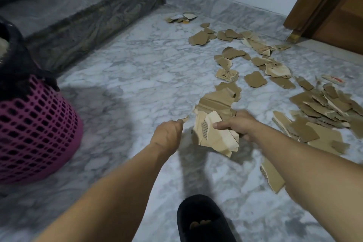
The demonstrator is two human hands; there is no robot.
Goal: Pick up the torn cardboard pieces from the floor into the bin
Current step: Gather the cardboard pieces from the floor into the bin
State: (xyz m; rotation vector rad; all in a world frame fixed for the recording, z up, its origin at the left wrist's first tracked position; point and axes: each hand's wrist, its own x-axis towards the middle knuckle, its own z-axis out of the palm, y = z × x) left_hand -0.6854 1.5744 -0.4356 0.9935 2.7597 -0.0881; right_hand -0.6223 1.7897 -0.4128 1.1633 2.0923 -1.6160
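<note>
1. The right hand (238,124) grips a bundle (216,135) of torn cardboard pieces, thumb on top and fingers curled beneath, holding it above the marble floor (127,76).
2. The left hand (169,133) pinches a small scrap (183,119) between thumb and fingers, just left of the bundle.
3. Many more pieces (255,79) lie scattered on the floor from the middle to the far right, with a thick heap (322,108) at the right and a small cluster (181,18) near the far wall.
4. One larger piece (220,98) lies flat just beyond the bundle.
5. The purple mesh bin (35,133), lined with a black bag, stands on the floor at the left, well apart from the hands.
6. Grey stone steps (82,6) rise behind the bin; a wooden door (334,6) is at the upper right.
7. A black slipper (202,220) shows at the bottom edge.
</note>
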